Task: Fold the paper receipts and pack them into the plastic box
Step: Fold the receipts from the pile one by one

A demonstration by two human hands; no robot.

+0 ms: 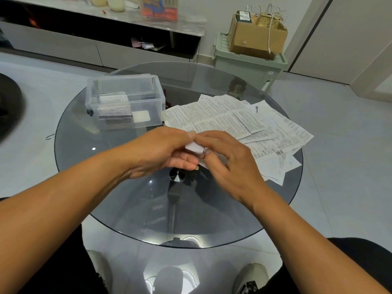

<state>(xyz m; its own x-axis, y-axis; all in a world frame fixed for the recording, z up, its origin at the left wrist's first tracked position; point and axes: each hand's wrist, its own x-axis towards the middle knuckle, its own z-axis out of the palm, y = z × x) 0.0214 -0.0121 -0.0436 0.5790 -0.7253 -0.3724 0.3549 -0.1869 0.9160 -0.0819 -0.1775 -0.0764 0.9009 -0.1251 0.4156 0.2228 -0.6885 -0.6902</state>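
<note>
- Both our hands meet over the middle of the glass table [118, 200], and together they pinch one small folded receipt [194, 147] between their fingertips.
- Our left hand [163, 152] comes in from the left with its fingers curled under the paper and its thumb on top.
- Our right hand [230, 164] comes in from the right, its fingers bent over the right end of the same paper; a scrap of white shows beneath them too.
- That folded receipt is held just above the glass, near the close edge of the loose pile, and we cannot tell whether it touches the pile.
- We see the pile of unfolded receipts [239, 122] spread flat on the right half of the table, overlapping one another, reaching from the middle out to the right rim.
- We see the clear plastic box [125, 102] standing on the far left part of the table, just left of the pile, with its lid [127, 79] tipped up at the back.
- Inside the box, some folded papers [113, 107] stand against its left end; its right part looks mostly bare.
- Beyond the table, on the far right, a cardboard box [256, 37] sits on a pale green storage bin [248, 62].
- Along the far wall runs a low cabinet [63, 47].
- Our shoes [250, 279] show on the tiled floor below the near rim.
</note>
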